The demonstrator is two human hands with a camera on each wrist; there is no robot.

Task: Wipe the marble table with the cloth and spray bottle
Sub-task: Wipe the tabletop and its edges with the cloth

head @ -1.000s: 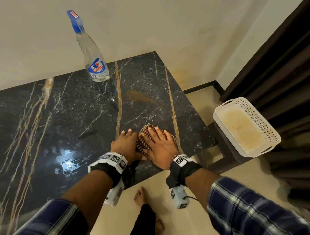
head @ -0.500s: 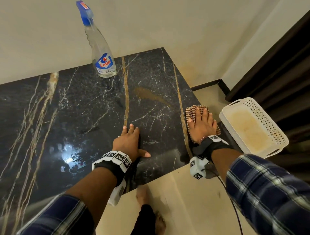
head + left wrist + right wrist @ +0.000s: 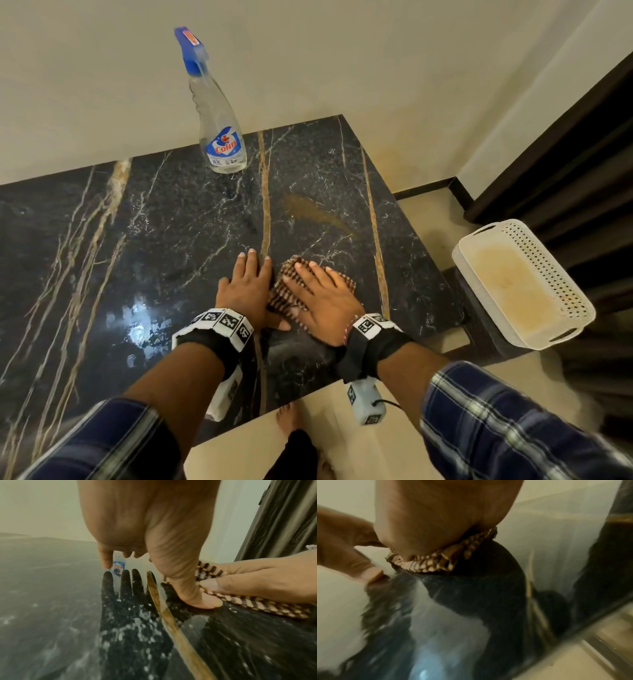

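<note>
From the head view, the right hand (image 3: 323, 301) lies flat with fingers straight on the checked cloth (image 3: 286, 294), pressing it to the dark marble surface (image 3: 137, 246); the left hand (image 3: 248, 291) lies flat just beside it, fingers straight, its thumb touching the cloth's near edge; neither hand grips anything. The cloth sits near the front edge of the surface, bunched, its longer side running roughly from front-left to back-right under the right palm; the right hand is plainly the one on it. A brownish smear (image 3: 315, 212) lies further back and slightly right of the cloth, so my guess is the next stroke pushes away from the body. The spray bottle (image 3: 219, 133) stands upright at the back by the wall, well apart from both hands, nearer the left. A white perforated tray (image 3: 534, 260) rests on a dark stool to the right, off the surface; a dark curtain hangs behind it; the floor is pale.

From the left wrist view, the left hand's thumb (image 3: 193, 597) presses on the marble against the cloth (image 3: 257, 605); the other fingers reach forward, uncurled; a golden vein runs beneath.

From the right wrist view, blurred, the right palm (image 3: 445, 520) covers the cloth (image 3: 436, 561); glossy marble reflects light below.
</note>
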